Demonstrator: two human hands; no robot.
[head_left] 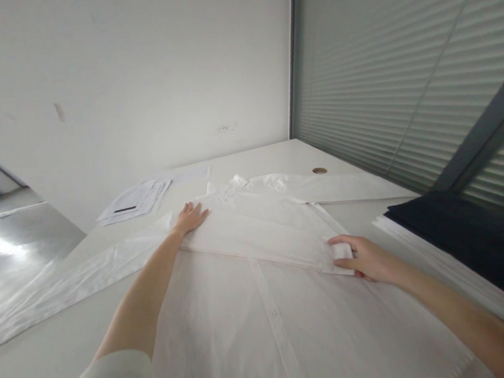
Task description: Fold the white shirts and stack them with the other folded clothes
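A white buttoned shirt (228, 310) lies spread over the table. One white sleeve (256, 236) is laid across its upper part, below the collar, with its cuff (342, 254) at the right. My right hand (359, 259) holds that cuff between thumb and fingers. At the left end of the folded sleeve, my left hand (191, 217) rests flat on the cloth with its fingers spread. Another long white piece of cloth (77, 277) stretches out to the left.
Papers (139, 200) lie at the back left of the table (271, 156). A small brown ring (320, 170) is near the back right. Dark folded cloth (466, 239) sits on a white stack at the right, beside the blinds.
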